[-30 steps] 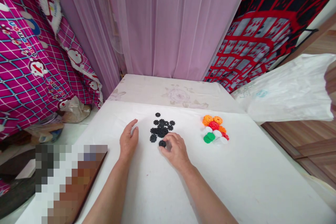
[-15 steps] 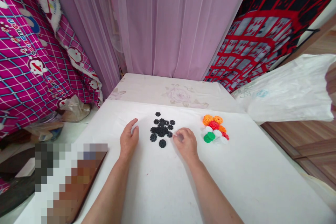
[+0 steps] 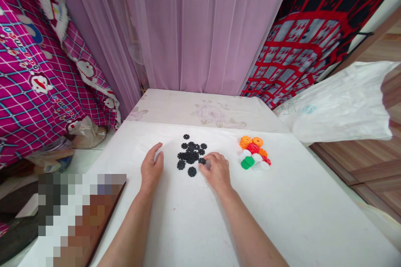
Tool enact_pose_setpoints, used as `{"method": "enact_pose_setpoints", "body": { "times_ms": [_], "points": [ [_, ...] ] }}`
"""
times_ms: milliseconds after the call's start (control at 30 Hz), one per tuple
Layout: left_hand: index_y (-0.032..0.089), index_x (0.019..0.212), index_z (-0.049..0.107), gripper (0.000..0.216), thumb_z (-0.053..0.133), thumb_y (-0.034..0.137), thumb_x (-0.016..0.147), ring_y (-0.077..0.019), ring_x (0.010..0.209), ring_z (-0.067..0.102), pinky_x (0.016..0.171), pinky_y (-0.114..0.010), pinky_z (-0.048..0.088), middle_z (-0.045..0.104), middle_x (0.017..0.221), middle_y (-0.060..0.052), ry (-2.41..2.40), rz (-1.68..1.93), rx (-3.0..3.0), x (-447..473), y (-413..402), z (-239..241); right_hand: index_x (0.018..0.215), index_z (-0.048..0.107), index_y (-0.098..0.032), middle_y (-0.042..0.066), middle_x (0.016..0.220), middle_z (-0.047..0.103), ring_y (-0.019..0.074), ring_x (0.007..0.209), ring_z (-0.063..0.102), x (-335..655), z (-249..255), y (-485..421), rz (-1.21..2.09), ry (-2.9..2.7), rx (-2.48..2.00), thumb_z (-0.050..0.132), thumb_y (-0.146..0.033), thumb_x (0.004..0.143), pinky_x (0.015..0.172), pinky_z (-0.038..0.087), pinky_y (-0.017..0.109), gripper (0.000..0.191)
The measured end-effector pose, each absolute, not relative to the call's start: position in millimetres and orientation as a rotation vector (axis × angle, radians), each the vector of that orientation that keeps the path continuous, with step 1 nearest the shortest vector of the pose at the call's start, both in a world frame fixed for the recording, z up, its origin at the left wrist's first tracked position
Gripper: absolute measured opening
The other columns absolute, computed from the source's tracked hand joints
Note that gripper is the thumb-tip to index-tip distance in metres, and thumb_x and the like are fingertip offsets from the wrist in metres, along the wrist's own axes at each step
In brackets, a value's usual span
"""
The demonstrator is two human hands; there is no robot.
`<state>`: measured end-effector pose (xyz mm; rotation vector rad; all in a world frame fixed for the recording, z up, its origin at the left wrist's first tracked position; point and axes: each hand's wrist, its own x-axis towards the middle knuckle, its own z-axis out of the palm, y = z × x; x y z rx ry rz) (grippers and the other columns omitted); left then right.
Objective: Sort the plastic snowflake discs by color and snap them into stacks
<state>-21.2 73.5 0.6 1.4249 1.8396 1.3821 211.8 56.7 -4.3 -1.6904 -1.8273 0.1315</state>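
Note:
A loose pile of black notched plastic discs (image 3: 191,157), like snowflake building pieces, lies on the white-covered table between my hands. One black disc (image 3: 202,160) at the pile's right edge sits between the thumb and fingertips of my right hand (image 3: 216,172), which pinches it close to the cloth. My left hand (image 3: 151,167) rests left of the pile, thumb and fingers apart, holding nothing. A separate black disc (image 3: 192,171) lies at the near side, and another lone disc (image 3: 186,137) at the far side.
Right of my right hand lies a group of coloured discs: orange (image 3: 246,142), red (image 3: 253,148), green (image 3: 247,162) and white (image 3: 257,157). A white plastic bag (image 3: 338,104) hangs at the table's right edge. A brown-edged, blurred-out object (image 3: 108,212) lies at the left.
My right hand has moved slightly left and closed its fingertips on a black disc at the pile's edge. My left hand keeps its place. The view has shifted a little.

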Motion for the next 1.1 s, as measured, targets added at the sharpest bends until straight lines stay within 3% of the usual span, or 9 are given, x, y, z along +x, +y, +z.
{"method": "enact_pose_setpoints", "body": {
  "times_ms": [300,833,1100],
  "points": [
    [0.023,0.117,0.065,0.035,0.051,0.030,0.086,-0.0212,0.122,0.057,0.110,-0.040,0.039,0.065,0.128,-0.005,1.826,1.394,1.426,-21.0,73.6,-0.9,0.091,0.067,-0.023,0.003,0.099,0.067,0.0202,0.096,0.059,194.6,1.4,35.7,0.223,-1.862,-1.328,0.068,-0.024,0.075,0.087,0.043,0.036,0.016],
    [0.023,0.117,0.065,0.035,0.051,0.027,0.085,-0.0214,0.123,0.057,0.111,-0.041,0.038,0.065,0.128,-0.005,1.816,1.404,1.415,-20.9,72.9,-1.0,0.090,0.067,-0.023,0.004,0.100,0.067,0.0216,0.096,0.058,189.0,5.8,31.0,0.234,-1.920,-1.411,0.068,-0.022,0.073,0.086,0.043,0.037,0.017],
    [0.022,0.117,0.065,0.035,0.051,0.027,0.085,-0.0216,0.123,0.057,0.111,-0.041,0.038,0.065,0.128,-0.006,1.817,1.386,1.432,-20.2,72.1,1.7,0.093,0.070,-0.023,0.005,0.097,0.066,0.0210,0.096,0.058,195.6,-2.6,45.1,0.193,-1.800,-1.414,0.058,-0.023,0.082,0.088,0.046,0.036,0.015]
  ]
}}
